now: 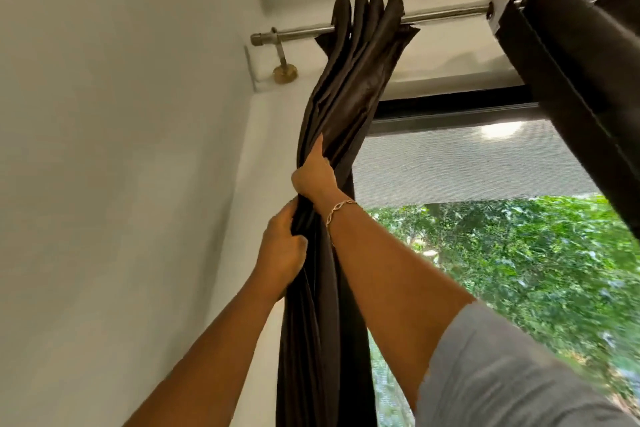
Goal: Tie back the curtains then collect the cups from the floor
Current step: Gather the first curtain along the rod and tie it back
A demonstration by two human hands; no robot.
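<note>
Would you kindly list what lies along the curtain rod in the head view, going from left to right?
Rod end cap → wall bracket → gathered curtain → bare rod → second curtain.

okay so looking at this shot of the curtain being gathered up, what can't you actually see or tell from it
Head view only:
- Cups and floor: out of frame; the camera tilts up.
- Any tie-back: none visible, so how the left curtain gets fastened is unclear.
- Left hand and right hand: each grip's fingers are buried in folds.
- Right curtain: blurred, cut off by the edge.
- Curtain rod: right end hidden behind it.
</note>
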